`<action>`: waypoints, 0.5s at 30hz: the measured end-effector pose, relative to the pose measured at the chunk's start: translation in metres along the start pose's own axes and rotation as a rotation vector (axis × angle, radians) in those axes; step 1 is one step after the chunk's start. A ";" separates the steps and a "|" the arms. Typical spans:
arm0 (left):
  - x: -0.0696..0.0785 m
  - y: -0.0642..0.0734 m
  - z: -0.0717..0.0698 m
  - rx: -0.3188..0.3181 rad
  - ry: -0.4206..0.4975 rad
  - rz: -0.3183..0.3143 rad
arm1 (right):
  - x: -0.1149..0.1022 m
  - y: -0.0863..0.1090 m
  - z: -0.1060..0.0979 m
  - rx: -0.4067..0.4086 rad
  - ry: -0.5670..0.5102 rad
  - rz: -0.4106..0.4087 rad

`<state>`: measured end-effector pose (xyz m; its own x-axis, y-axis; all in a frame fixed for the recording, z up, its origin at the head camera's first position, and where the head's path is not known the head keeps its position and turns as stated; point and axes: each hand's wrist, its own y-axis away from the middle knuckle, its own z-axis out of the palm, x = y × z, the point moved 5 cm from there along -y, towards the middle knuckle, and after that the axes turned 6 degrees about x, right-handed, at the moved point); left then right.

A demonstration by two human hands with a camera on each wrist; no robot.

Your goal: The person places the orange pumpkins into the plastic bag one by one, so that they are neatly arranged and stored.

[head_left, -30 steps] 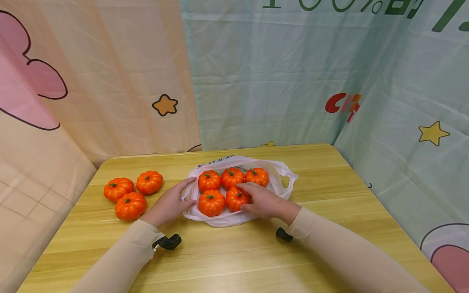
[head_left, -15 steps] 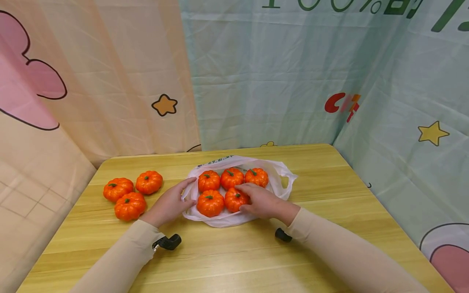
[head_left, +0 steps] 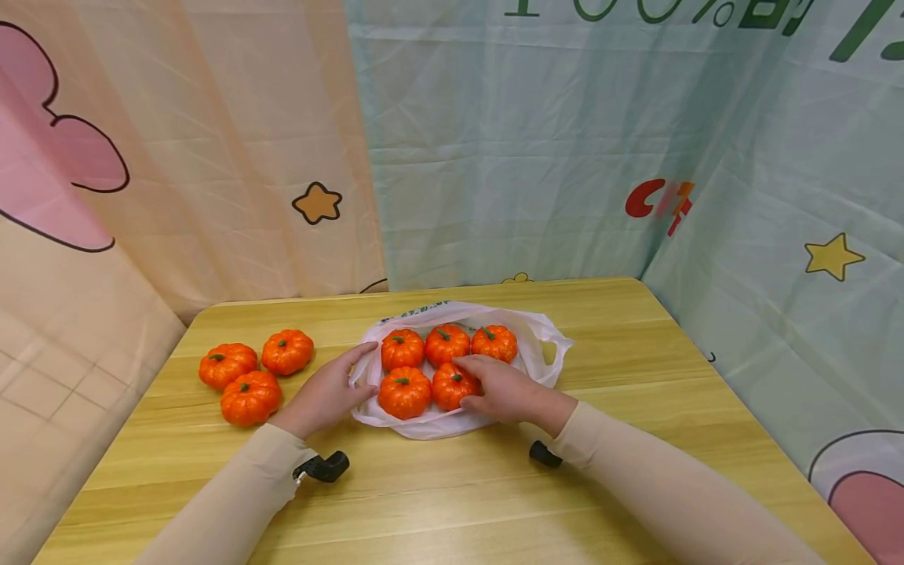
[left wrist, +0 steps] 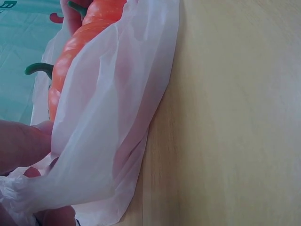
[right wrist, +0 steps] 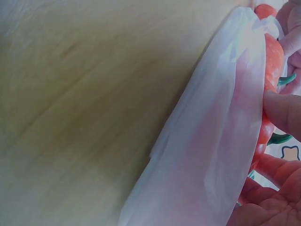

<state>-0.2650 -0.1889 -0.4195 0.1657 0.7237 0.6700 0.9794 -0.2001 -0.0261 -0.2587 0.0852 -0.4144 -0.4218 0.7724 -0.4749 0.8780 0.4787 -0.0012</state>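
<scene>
A white plastic bag (head_left: pixel 431 428) lies spread on the table with several small orange pumpkins inside, each with a green stem. My right hand (head_left: pixel 510 390) holds the front right pumpkin (head_left: pixel 449 388), thumb at its near side and fingers behind it. Beside it sits the front left pumpkin (head_left: pixel 405 392), and others form a row behind. At the bag's left side, my left hand (head_left: pixel 326 398) holds the bag's edge; in the left wrist view the thumb (left wrist: pixel 21 146) lies against the plastic, and the other fingers are partly hidden by it.
Left of the bag, three more pumpkins (head_left: pixel 251 398) stand grouped on the wooden table (head_left: pixel 438 510). The bag's handle loop (head_left: pixel 558 353) sticks out to the right. Printed cloth curtains (head_left: pixel 494 157) hang behind the table and at both sides.
The front pumpkins and the right hand have shifted very slightly left and toward the near side. The left hand keeps its place on the bag.
</scene>
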 end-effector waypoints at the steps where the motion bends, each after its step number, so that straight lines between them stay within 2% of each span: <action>1: 0.000 0.000 0.000 0.000 0.000 0.000 | 0.000 0.000 0.000 0.001 0.001 0.000; 10: 0.003 0.002 -0.002 -0.019 0.037 -0.033 | 0.001 0.000 0.001 -0.004 0.003 -0.012; 15: 0.006 0.004 -0.005 -0.016 0.047 -0.031 | 0.001 0.000 0.001 -0.014 0.000 -0.013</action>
<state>-0.2610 -0.1887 -0.4118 0.1294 0.6978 0.7045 0.9819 -0.1891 0.0070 -0.2589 0.0856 -0.4161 -0.4330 0.7661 -0.4749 0.8692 0.4944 0.0050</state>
